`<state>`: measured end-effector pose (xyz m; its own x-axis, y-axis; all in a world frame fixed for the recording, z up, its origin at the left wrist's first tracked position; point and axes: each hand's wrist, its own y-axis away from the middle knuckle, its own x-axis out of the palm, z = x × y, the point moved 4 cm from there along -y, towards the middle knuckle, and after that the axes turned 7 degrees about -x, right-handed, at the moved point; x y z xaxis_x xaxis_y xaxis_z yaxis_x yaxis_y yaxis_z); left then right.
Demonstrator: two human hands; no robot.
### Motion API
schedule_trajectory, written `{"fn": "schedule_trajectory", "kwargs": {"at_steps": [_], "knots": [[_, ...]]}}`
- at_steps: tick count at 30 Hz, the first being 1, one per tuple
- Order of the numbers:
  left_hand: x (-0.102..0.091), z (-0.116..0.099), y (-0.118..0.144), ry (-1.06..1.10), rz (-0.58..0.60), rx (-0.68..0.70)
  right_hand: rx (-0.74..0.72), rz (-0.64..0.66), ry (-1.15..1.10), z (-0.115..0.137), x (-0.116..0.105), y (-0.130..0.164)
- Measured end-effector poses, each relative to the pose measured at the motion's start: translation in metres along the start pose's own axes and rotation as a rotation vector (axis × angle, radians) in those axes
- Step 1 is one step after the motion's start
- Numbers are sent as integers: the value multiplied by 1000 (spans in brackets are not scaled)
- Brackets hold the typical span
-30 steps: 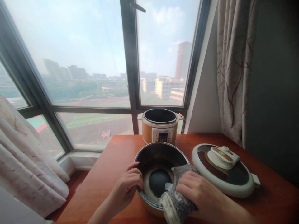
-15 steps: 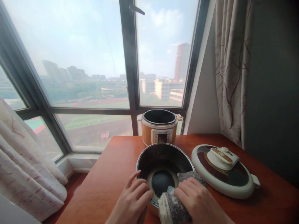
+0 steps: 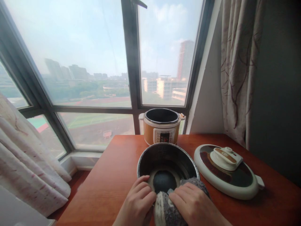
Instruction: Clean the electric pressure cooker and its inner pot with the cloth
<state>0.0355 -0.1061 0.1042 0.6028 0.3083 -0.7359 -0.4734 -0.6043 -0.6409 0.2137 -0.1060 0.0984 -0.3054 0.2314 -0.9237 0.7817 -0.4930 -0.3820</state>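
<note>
Head view has your two hands meeting at the near rim of the inner pot (image 3: 167, 163), which sits on the wooden table (image 3: 110, 182) just in front of the cooker base (image 3: 161, 126). Your left hand (image 3: 138, 205) lies over the rim's near-left edge, fingers close together and curled down onto the metal, likely to keep the pot from turning or sliding. Your right hand (image 3: 192, 207) presses a grey cloth (image 3: 168, 213) against the same rim; its fingers are bent over the bunched fabric, holding it by pressure more than by a pinch, and the thumb is hidden. The cloth drapes over the rim, part inside the pot. The lid (image 3: 227, 171) lies flat to the right, handle up, clear of both hands.
</note>
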Motion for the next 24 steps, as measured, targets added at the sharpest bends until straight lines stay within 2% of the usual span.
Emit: {"fn": "schedule_trajectory", "kwargs": {"at_steps": [7,11,14,17,20,24], "knots": [[-17,30,-4,158,62,55,35,159,-192,-30,-20,11],[-19,54,-10,213,45,48,92,177,-228,-37,-24,15],[-17,61,-11,190,46,46,116,156,-204,-34,-19,14],[-19,51,-9,102,44,44,114,109,-148,-30,-14,12],[-17,27,-4,-13,29,33,87,43,-67,-26,-12,10],[1,-6,3,-95,-55,45,36,-64,66,-13,-9,4]]}}
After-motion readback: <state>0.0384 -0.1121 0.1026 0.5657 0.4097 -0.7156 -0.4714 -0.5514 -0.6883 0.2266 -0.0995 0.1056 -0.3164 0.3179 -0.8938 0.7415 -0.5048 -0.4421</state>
